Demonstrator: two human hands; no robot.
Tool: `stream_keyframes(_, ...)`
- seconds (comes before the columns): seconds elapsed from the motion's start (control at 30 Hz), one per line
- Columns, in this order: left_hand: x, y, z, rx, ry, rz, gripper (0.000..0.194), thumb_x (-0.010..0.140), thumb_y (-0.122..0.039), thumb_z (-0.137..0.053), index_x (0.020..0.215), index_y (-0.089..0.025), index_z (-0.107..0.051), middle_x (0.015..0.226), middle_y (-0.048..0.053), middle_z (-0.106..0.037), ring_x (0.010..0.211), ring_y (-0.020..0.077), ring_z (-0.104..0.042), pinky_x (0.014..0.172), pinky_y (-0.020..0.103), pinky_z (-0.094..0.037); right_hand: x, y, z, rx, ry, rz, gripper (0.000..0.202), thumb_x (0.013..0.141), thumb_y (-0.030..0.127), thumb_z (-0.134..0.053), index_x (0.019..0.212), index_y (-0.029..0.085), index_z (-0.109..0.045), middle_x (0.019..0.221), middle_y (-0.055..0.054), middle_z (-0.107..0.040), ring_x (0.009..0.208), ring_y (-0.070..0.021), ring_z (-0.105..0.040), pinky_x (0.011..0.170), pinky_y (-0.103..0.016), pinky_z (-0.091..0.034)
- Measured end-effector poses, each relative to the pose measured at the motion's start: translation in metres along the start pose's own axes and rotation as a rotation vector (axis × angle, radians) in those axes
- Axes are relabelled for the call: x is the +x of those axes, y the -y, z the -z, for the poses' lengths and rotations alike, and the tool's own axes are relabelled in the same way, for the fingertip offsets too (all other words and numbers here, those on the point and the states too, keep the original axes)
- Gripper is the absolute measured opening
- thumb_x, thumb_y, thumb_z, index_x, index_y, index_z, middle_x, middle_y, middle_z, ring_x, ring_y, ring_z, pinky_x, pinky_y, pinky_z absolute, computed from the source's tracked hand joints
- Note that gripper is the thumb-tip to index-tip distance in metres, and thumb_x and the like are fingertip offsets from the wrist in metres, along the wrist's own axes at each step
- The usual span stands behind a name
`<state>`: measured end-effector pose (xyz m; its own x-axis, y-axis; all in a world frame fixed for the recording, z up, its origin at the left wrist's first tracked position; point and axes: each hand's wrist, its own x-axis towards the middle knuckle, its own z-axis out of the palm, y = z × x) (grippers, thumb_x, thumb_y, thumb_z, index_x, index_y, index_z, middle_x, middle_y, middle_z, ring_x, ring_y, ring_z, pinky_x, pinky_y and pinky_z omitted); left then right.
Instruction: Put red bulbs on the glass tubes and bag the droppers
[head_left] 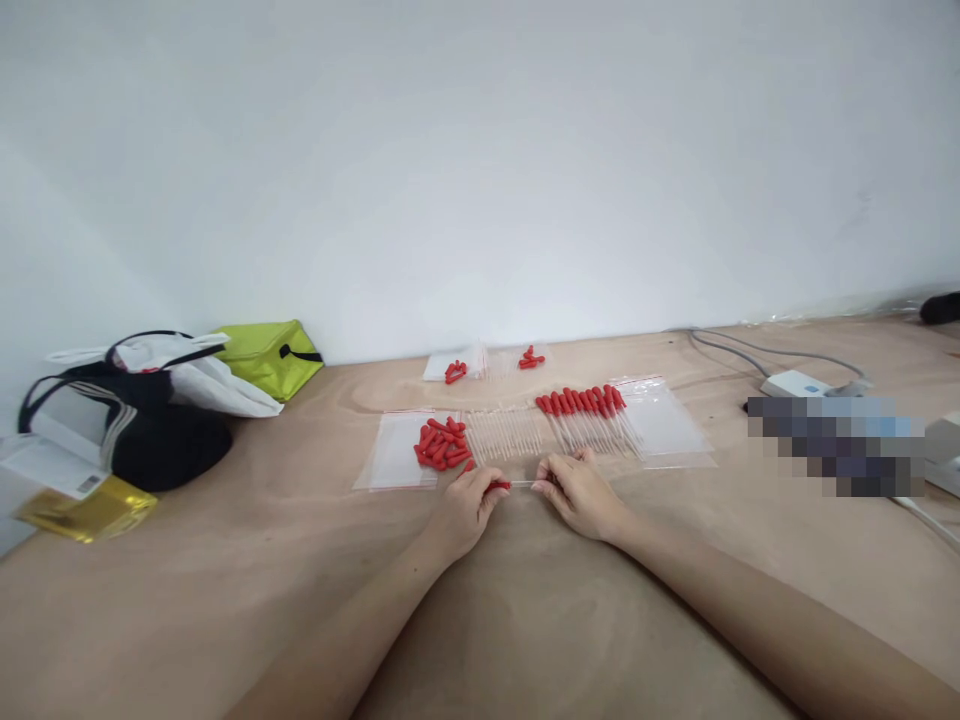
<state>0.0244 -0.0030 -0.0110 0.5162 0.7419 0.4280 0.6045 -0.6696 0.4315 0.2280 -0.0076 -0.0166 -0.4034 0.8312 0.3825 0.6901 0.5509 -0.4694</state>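
My left hand (466, 502) is closed on a red rubber bulb (499, 486), whose end sticks out past the fingers. From the right, my right hand (576, 494) pinches a thin clear dropper tube (520, 484) that runs level to the bulb. Whether the tube sits inside the bulb's mouth, I cannot tell. Just beyond my left hand lies a pile of loose red bulbs (441, 445) on clear zip bags (390, 450). Bare tubes (504, 432) lie side by side in the middle. Several droppers with red bulbs fitted (581, 402) form a row beyond my right hand.
More clear bags (667, 425) lie at the right of the row. Near the wall are small bags with a few bulbs (531, 358). A lime-green bag (262, 355), a black bag (169, 440) and a gold packet (94, 508) stand left. Cables and a white power strip (795, 384) lie right.
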Motion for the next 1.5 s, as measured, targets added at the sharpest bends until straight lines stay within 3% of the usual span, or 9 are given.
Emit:
stream_keyframes(0.23,0.002,0.001,0.001,-0.058,-0.005,-0.109,0.021,0.089,-0.026,-0.039,0.093,-0.017,-0.057,0.082,0.005,-0.064,0.076,0.0152,-0.059,0.068,0.025,-0.047,-0.001,-0.002,0.002,0.082,0.042,0.047,0.015,0.086,0.027,-0.043,0.076,0.018,-0.047,0.074,0.002,-0.061,0.066,-0.0112,-0.051,0.072,-0.029,-0.024)
stream_keyframes(0.5,0.002,0.001,0.001,-0.030,0.015,-0.212,0.026,0.090,-0.024,-0.037,0.084,-0.014,-0.059,0.075,0.006,-0.061,0.069,0.0144,-0.056,0.062,0.024,-0.046,0.002,-0.010,0.002,0.162,0.045,0.080,0.020,0.083,0.034,-0.049,0.071,0.018,-0.052,0.068,0.002,-0.059,0.062,-0.0106,-0.049,0.073,-0.031,-0.025)
stream_keyframes(0.9,0.001,0.004,0.000,-0.022,0.008,-0.233,0.025,0.089,-0.026,-0.041,0.081,-0.014,-0.061,0.069,0.004,-0.060,0.063,0.0128,-0.054,0.058,0.023,-0.044,0.004,-0.006,0.006,0.147,0.037,0.082,0.019,0.083,0.031,-0.050,0.069,0.018,-0.054,0.067,0.003,-0.059,0.060,-0.0096,-0.049,0.071,-0.029,-0.021)
stream_keyframes(1.23,-0.001,0.004,-0.001,-0.001,0.008,-0.214,0.022,0.088,-0.027,-0.043,0.078,-0.014,-0.057,0.069,0.004,-0.059,0.064,0.0133,-0.054,0.060,0.024,-0.043,0.003,-0.001,-0.004,0.127,-0.020,0.102,0.017,0.082,0.026,-0.048,0.069,0.018,-0.054,0.066,0.002,-0.062,0.058,-0.0101,-0.049,0.070,-0.029,-0.021)
stream_keyframes(1.5,-0.002,0.004,-0.002,-0.001,0.000,-0.217,0.020,0.087,-0.026,-0.042,0.079,-0.014,-0.056,0.072,0.005,-0.059,0.066,0.0140,-0.054,0.061,0.024,-0.043,0.004,0.007,-0.010,0.148,0.009,0.038,0.023,0.085,0.026,-0.043,0.068,0.017,-0.055,0.063,0.002,-0.063,0.056,-0.0101,-0.051,0.070,-0.028,-0.023)
